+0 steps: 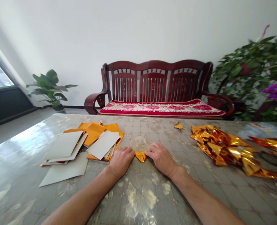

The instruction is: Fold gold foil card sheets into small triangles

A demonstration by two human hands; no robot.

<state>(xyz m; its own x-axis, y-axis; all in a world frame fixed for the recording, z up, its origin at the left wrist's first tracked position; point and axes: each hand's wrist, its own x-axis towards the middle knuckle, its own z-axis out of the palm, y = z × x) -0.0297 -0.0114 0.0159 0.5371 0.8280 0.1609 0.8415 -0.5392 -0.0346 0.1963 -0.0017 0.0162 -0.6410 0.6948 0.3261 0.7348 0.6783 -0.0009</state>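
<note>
Between my two hands, low over the table, is a small piece of folded gold foil paper point(141, 156) that tapers to a blunt lower edge. My left hand point(121, 160) pinches its left end, fingers curled. At the right end my right hand point(161, 158) grips it the same way, thumb and fingers pressed together. Just left of my left hand lie stacked gold foil sheets point(93, 132), several with the pale grey back point(64, 145) facing up. A heap of folded gold foil pieces point(219, 145) sits to the right, and one loose folded piece point(179, 125) rests apart from it.
The table point(138, 200) has a glossy, patterned cover. Along its right side are more gold foil point(271, 144), a clear plastic bag point(258, 129) and a dark cord point(273, 159). Behind stands a dark red wooden bench point(154, 84), with potted plants point(50, 89) at both sides.
</note>
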